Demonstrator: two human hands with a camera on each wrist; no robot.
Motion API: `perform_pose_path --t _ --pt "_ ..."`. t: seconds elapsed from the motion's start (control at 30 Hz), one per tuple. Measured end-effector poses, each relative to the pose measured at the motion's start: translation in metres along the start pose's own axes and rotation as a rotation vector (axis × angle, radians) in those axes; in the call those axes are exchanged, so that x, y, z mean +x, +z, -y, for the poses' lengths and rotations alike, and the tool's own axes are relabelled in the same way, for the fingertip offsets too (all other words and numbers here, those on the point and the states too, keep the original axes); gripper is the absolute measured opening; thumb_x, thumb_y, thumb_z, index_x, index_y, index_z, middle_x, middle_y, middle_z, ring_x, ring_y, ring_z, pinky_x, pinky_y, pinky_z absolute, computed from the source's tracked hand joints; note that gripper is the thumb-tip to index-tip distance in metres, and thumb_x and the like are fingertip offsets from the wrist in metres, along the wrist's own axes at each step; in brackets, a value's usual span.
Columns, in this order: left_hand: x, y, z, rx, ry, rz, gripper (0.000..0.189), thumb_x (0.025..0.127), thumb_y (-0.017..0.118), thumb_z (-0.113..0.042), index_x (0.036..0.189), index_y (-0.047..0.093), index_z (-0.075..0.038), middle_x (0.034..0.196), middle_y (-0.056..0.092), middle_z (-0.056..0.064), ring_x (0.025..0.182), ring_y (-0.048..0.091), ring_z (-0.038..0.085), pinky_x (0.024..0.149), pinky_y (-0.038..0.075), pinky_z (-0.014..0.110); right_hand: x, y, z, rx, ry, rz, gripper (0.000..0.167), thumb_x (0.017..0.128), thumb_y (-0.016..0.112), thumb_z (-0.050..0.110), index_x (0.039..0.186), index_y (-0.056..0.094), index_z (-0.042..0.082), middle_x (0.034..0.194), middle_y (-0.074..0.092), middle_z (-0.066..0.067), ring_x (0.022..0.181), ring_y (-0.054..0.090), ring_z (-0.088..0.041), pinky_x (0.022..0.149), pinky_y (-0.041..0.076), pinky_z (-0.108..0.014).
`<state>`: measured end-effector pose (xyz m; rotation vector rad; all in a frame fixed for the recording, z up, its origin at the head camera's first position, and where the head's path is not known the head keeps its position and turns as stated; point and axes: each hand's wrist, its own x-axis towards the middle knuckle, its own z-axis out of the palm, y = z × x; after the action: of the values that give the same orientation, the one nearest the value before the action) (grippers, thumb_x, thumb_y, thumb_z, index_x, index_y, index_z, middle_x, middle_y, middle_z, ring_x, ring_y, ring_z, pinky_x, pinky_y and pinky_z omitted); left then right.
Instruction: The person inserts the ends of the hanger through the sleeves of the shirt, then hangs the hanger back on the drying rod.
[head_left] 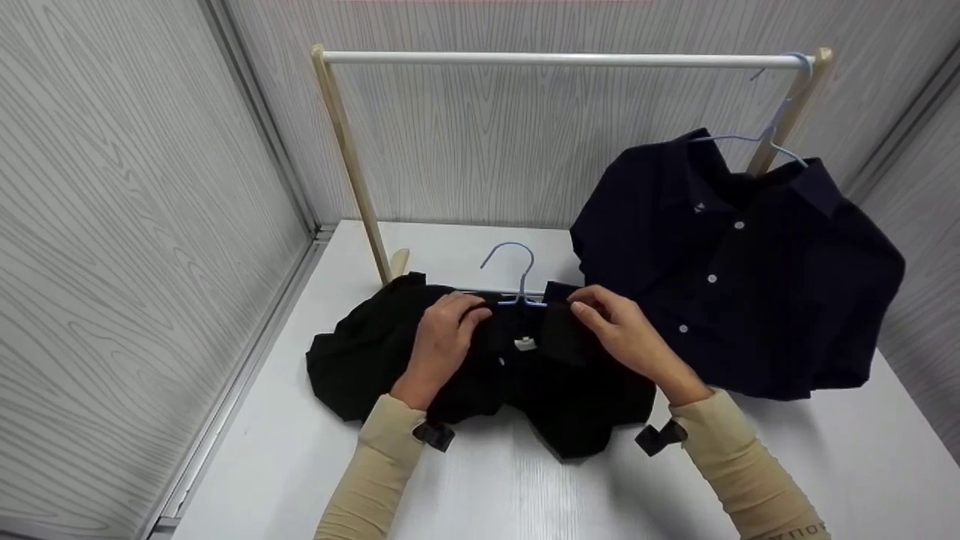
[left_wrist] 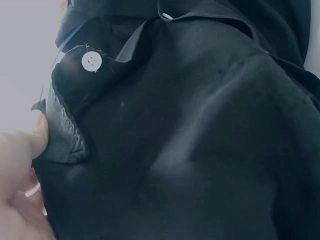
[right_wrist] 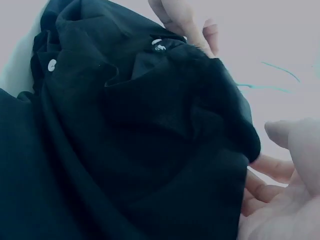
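Observation:
A black shirt [head_left: 375, 367] with white buttons lies bunched on the table. A blue wire hanger [head_left: 532, 264] sits inside its neck, the hook pointing up and leftward. My left hand [head_left: 439, 341] pinches the shirt's left collar edge; in the left wrist view the thumb [left_wrist: 41, 131] presses on the front of the collar, with fingers behind. At the other side of the neck is my right hand [head_left: 630, 334]. In the right wrist view its fingers [right_wrist: 265, 192] touch behind the cloth edge, while the thumb [right_wrist: 280, 134] stands off the fabric.
Behind the shirt stands a rack with a white rod [head_left: 562, 58] and wooden posts [head_left: 349, 150]. A navy shirt [head_left: 645, 225] hangs at its right end on another blue hanger [head_left: 776, 120]. The white table [head_left: 285, 480] meets panelled walls at the left and back.

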<state>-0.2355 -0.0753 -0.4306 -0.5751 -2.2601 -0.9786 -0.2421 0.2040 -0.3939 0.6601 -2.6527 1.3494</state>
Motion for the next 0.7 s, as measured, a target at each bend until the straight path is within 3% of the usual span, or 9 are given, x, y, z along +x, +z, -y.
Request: perform_pose_path --t 0.1,0.2,0.5,0.7 --pt "0.001 -0.003 0.003 -0.031 -0.014 -0.016 0.022 0.095 0.065 -0.026 0.100 0.074 -0.007 0.092 0.072 0.006 0.091 0.068 0.018 0.082 0.056 0.032 -0.003 -0.008 -0.001 -0.032 0.016 0.014 0.024 0.102 0.056 0.021 0.119 0.066 0.007 0.108 0.071 -0.007 0.092 0.061 -0.016 0.082 0.049 -0.026" --pt "0.003 -0.006 0.005 -0.069 -0.027 -0.028 0.022 0.094 0.065 -0.025 0.099 0.075 -0.006 0.092 0.072 0.007 0.091 0.069 0.018 0.082 0.056 0.033 -0.006 -0.014 -0.004 -0.092 -0.004 0.003 0.018 0.099 0.060 0.012 0.114 0.069 0.007 0.106 0.072 -0.007 0.089 0.062 -0.017 0.080 0.050 -0.028" --pt "0.006 -0.012 0.008 -0.120 -0.071 -0.049 0.019 0.094 0.067 -0.025 0.098 0.075 -0.008 0.094 0.073 0.005 0.093 0.069 0.017 0.084 0.055 0.033 -0.011 -0.024 -0.013 -0.195 -0.098 -0.121 0.007 0.092 0.068 0.005 0.096 0.073 0.006 0.094 0.074 -0.005 0.087 0.067 -0.015 0.079 0.053 -0.029" --pt "0.007 -0.016 0.010 -0.118 -0.068 0.020 0.024 0.097 0.062 -0.028 0.104 0.074 -0.008 0.101 0.073 0.006 0.100 0.068 0.019 0.090 0.054 0.034 -0.013 -0.026 -0.015 -0.219 -0.169 -0.187 0.005 0.090 0.070 0.002 0.092 0.073 0.005 0.090 0.073 -0.006 0.084 0.068 -0.016 0.077 0.054 -0.027"
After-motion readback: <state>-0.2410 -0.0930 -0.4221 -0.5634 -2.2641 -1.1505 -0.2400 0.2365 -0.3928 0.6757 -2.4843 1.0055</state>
